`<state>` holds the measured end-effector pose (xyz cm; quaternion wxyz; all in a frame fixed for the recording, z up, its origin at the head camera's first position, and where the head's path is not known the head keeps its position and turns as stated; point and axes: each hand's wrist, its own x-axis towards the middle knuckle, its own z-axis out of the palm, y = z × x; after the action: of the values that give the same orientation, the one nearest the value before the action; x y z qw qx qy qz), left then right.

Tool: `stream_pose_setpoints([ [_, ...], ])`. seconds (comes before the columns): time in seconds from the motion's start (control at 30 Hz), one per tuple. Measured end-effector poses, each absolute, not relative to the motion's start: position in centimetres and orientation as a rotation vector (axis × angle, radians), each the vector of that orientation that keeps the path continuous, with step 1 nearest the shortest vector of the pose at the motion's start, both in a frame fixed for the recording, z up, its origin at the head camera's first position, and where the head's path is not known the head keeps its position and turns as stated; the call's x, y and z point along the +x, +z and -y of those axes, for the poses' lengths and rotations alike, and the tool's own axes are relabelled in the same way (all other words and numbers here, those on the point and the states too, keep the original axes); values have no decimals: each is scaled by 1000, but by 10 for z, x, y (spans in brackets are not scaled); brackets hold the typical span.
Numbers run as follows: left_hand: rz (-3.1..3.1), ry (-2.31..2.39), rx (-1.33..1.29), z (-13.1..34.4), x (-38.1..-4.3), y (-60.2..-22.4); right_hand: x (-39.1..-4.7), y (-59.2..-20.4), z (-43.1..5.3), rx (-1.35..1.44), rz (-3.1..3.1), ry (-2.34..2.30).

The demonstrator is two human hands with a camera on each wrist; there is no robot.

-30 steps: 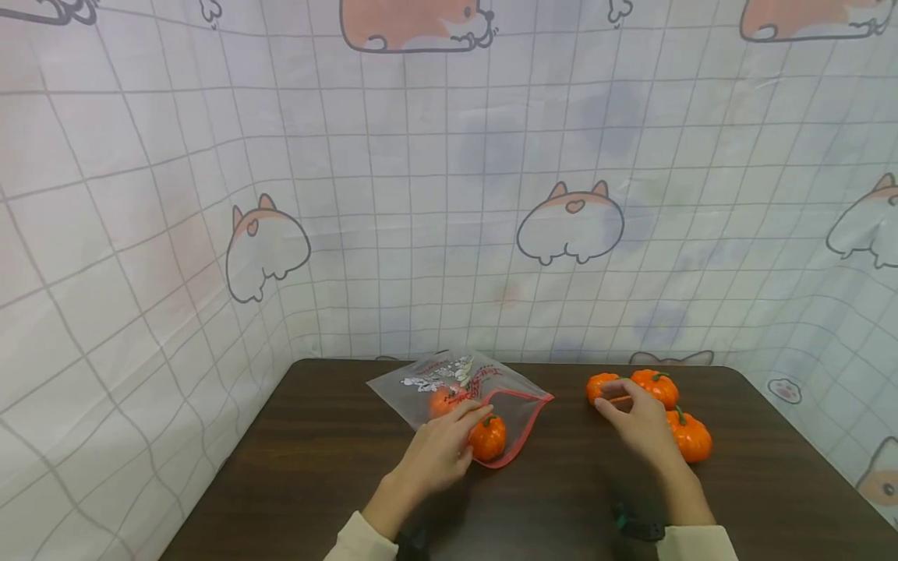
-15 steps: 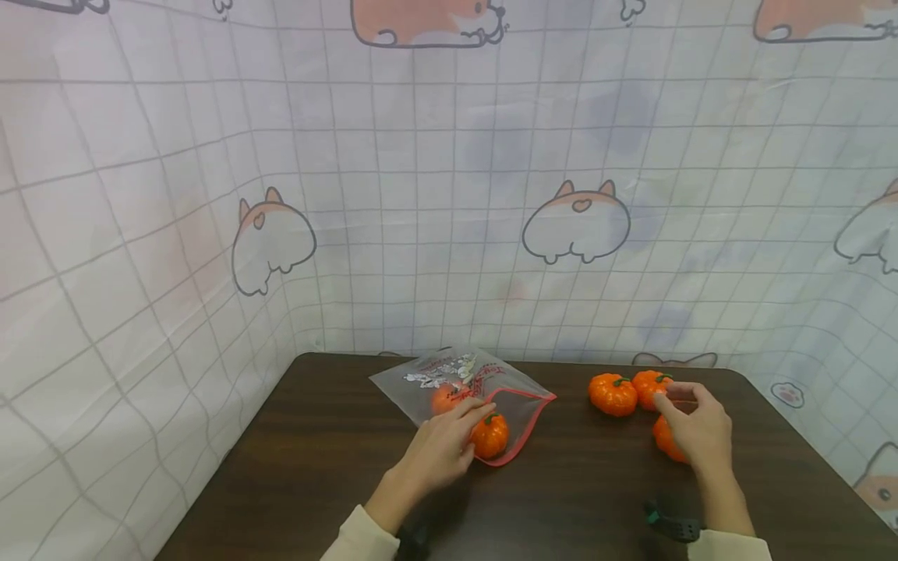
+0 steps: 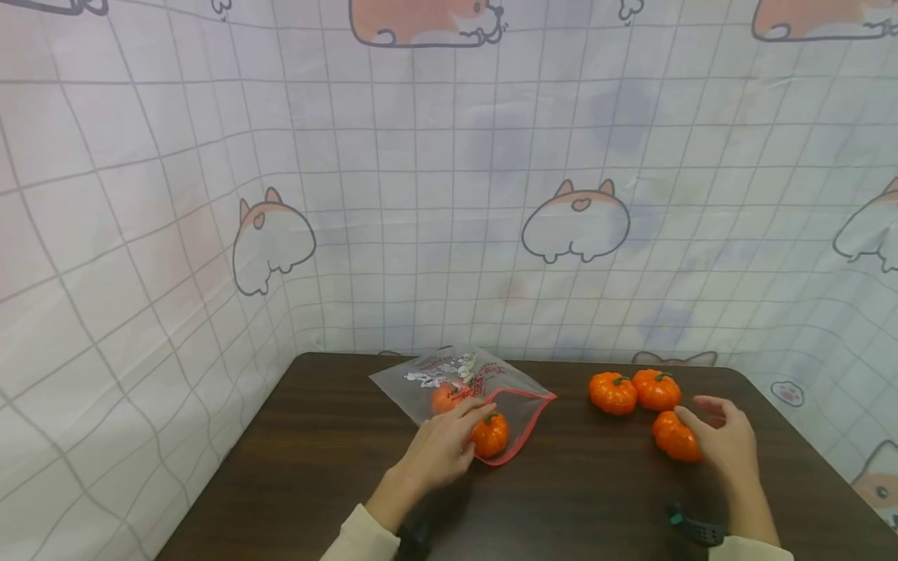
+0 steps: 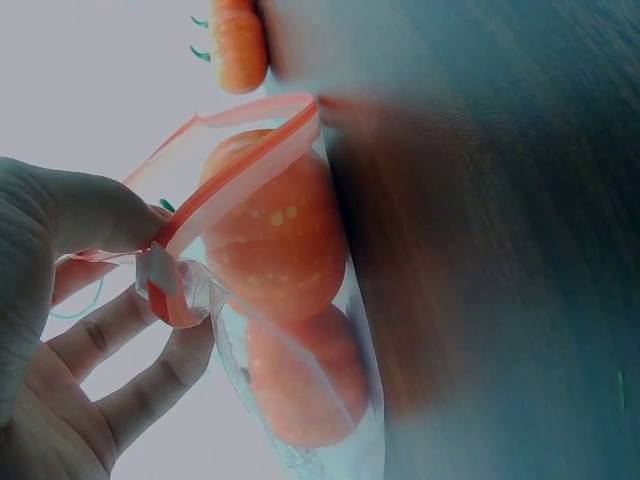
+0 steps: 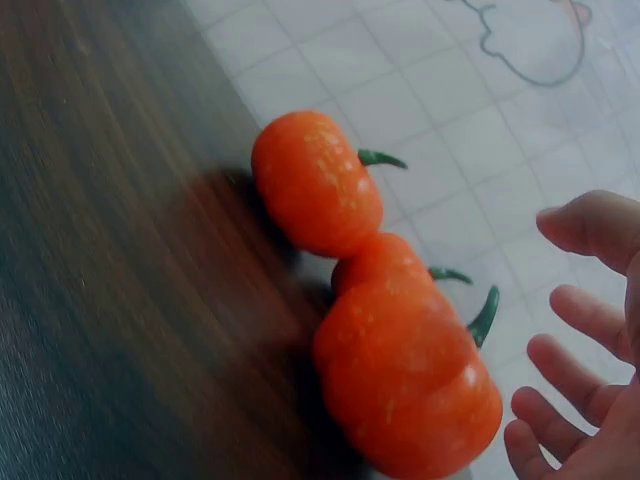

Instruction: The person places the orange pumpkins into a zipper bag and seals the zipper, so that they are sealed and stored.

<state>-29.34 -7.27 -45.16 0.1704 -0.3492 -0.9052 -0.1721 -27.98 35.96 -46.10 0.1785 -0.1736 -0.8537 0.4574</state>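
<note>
My left hand pinches the red zip edge of a clear zip bag between thumb and fingers, as the left wrist view shows. The bag lies on the table with its mouth toward the right. One small orange pumpkin sits just inside the mouth, and a second pumpkin lies deeper in. On the right, my right hand hovers beside the nearest of three loose pumpkins, covering its right side in the head view. In the right wrist view its fingers are spread and hold nothing, apart from that pumpkin.
Two other loose pumpkins, one on the left and one on the right, stand side by side toward the back of the dark wooden table. A white grid-patterned cloth hangs behind and at both sides.
My right hand has moved right, from over the back left loose pumpkin to beside the nearest one. The left hand and the bag stay in place.
</note>
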Motion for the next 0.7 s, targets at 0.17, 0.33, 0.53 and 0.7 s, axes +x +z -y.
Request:
stream_pose_setpoints([
  [0.17, 2567, -477, -993, 73, -294, -452, -280, -469, -370, -476, 2459, 1337],
  [0.33, 2581, -481, -985, 73, -293, -452, -280, -476, -379, -467, 2537, 1411],
  [0.53, 2582, -489, -986, 73, -293, -451, -281, -483, -384, -447, 2568, 1539],
  [0.7, 2578, -493, -988, 73, -293, -451, -282, -487, -386, -435, 2598, 1530],
])
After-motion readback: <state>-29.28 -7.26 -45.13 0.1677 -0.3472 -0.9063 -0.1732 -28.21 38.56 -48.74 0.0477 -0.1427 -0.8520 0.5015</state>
